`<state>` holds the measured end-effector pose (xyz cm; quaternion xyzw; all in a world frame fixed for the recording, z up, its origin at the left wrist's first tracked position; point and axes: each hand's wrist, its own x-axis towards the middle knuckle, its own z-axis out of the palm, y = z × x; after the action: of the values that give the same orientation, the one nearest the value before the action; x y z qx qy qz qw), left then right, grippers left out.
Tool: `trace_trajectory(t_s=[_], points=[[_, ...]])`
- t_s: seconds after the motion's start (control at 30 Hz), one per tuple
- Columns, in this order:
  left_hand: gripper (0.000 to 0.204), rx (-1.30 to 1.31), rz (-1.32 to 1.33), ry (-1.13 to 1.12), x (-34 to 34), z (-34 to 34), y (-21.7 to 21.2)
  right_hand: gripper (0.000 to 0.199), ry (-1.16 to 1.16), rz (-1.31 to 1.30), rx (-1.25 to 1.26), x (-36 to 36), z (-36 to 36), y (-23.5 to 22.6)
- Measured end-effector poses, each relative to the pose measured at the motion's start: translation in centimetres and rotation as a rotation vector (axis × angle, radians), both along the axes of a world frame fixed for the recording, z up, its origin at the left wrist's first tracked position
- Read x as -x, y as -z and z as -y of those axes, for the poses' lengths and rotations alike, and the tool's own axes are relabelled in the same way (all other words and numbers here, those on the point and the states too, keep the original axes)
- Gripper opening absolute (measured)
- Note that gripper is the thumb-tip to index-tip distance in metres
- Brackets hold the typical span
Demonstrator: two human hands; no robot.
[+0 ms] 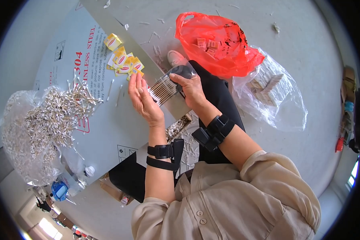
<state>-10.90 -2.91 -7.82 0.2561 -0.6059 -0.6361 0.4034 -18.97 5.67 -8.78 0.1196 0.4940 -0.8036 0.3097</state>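
Observation:
My right hand (pixel 193 90) grips a bundle of cotton swabs (pixel 163 90) partly inside a small clear plastic bag (pixel 181 72). Against the swabs' free ends presses the flat palm of my left hand (pixel 145 102), fingers straight and together. Both hands hover over the edge of a grey metal sheet (pixel 104 132). A big heap of loose cotton swabs (pixel 54 116) lies on clear plastic to the left. Several small yellow packets (pixel 124 60) lie just beyond my left fingertips.
A red plastic bag (pixel 216 42) holding small boxes sits on the floor ahead, and a clear bag (pixel 272 94) of packed swabs lies to the right. Stray swabs litter the floor. A blue object (pixel 60 191) sits near the sheet's lower corner.

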Motion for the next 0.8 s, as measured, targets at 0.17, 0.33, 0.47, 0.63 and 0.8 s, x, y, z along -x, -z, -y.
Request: trace_trajectory(t_s=[0.17,0.33,0.47,0.63,0.8], points=[[0.058,-0.062,-0.056,-0.014,0.2,-0.1,0.3,0.007,-0.027,-0.019,0.045,-0.1,-0.2,0.4],[0.055,-0.109,-0.105,-0.031,0.2,-0.3,0.0,0.005,-0.044,0.024,0.052,-0.1,-0.3,0.6],[0.059,-0.037,-0.081,-0.114,-0.4,-1.1,0.3,0.005,-0.089,-0.007,0.071,-0.4,-0.8,1.4],[0.055,-0.049,-0.089,-0.146,0.4,-1.7,0.1,0.005,-0.106,-0.023,0.086,-0.4,-1.0,1.8],[0.058,-0.050,-0.098,-0.074,0.0,-1.2,0.4,0.006,-0.094,0.026,0.099,-0.5,-0.9,1.2]])
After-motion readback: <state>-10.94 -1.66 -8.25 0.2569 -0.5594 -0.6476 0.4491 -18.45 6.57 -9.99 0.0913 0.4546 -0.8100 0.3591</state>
